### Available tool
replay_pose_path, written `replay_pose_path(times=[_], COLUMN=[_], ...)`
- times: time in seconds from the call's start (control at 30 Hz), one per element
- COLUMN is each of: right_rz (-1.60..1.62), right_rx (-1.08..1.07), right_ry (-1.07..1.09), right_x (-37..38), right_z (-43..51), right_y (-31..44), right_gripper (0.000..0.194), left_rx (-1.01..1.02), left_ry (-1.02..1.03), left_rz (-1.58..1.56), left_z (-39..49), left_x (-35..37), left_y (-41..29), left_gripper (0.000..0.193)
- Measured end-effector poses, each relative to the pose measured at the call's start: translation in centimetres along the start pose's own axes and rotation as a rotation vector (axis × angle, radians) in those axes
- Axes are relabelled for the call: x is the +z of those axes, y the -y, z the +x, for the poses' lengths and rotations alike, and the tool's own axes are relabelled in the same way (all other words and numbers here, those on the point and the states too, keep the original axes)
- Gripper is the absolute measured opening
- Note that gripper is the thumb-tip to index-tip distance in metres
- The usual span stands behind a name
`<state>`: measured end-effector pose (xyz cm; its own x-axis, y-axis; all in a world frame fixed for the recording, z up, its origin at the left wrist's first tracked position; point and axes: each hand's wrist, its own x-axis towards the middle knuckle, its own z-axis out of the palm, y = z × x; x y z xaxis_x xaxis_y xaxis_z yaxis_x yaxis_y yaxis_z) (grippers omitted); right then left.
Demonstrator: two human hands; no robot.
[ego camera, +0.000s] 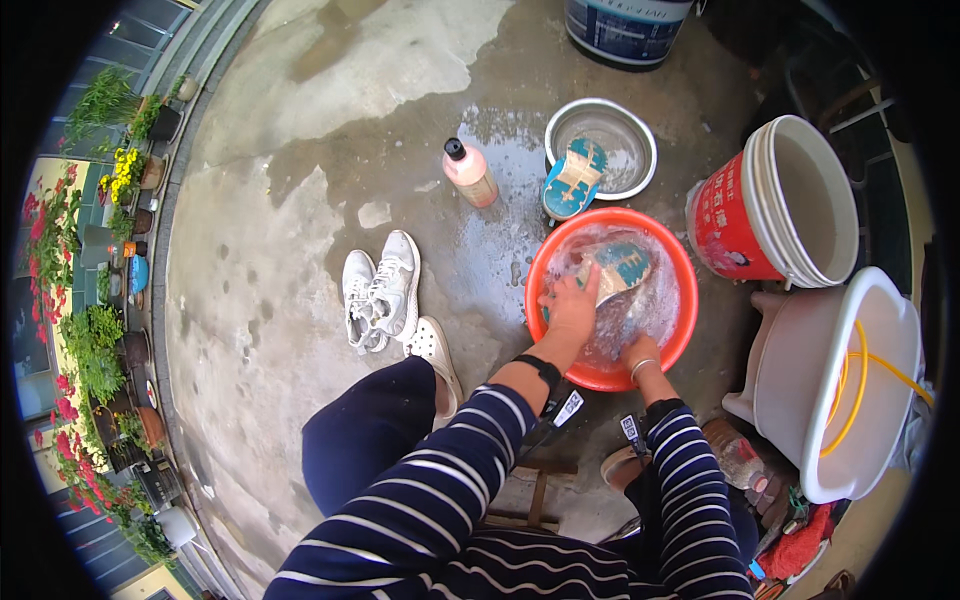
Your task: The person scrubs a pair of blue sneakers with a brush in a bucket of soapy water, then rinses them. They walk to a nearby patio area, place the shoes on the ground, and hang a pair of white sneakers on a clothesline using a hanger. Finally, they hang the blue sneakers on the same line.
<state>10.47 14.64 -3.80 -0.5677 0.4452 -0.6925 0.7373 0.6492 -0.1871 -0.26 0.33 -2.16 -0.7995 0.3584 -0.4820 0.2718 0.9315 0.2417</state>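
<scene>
An orange-red plastic basin [688, 319] of sudsy water stands on the ground before me. In it a shoe with a teal and beige sole [624, 264] lies sole up, partly covered by suds. My left hand [574, 304] grips the shoe's near side, thumb along the sole. Curled at the basin's lower right is my right hand [641, 352], its fingertips lost in the foam; whether it holds anything is hidden. A second shoe of the same teal and beige sole [576, 180] leans sole up between this basin and a metal basin [654, 154] behind it.
A bottle of pinkish liquid [472, 176] with a black cap stands on wet concrete. White sneakers [382, 289] are at left. To the right are a red-and-white bucket [739, 217] and a white tub [780, 360] with a yellow hose [859, 390]. A dark blue bucket [626, 30] stands behind.
</scene>
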Motion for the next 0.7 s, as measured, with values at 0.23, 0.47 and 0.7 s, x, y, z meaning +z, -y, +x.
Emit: replay_pose_path(times=[0.23,0.47,0.7], right_rz=[0.171,0.277,0.386], right_rx=[-0.039,-0.202,-0.273], right_ry=[-0.038,-0.284,-0.236], right_x=[-5.2,-13.9,-18.4], right_z=[-2.8,-5.3,-0.2], right_y=[1.2,3.6,6.9], right_gripper=[0.059,0.054,0.051], left_rx=[0.149,0.174,0.128], left_ry=[-0.171,-0.306,-0.493], left_rz=[0.051,0.017,-0.366], left_z=[-6.5,-12.5,-12.8], left_x=[-8.9,-17.1,-17.3], left_y=[-1.8,-1.9,1.3], left_gripper=[0.085,0.086,0.092])
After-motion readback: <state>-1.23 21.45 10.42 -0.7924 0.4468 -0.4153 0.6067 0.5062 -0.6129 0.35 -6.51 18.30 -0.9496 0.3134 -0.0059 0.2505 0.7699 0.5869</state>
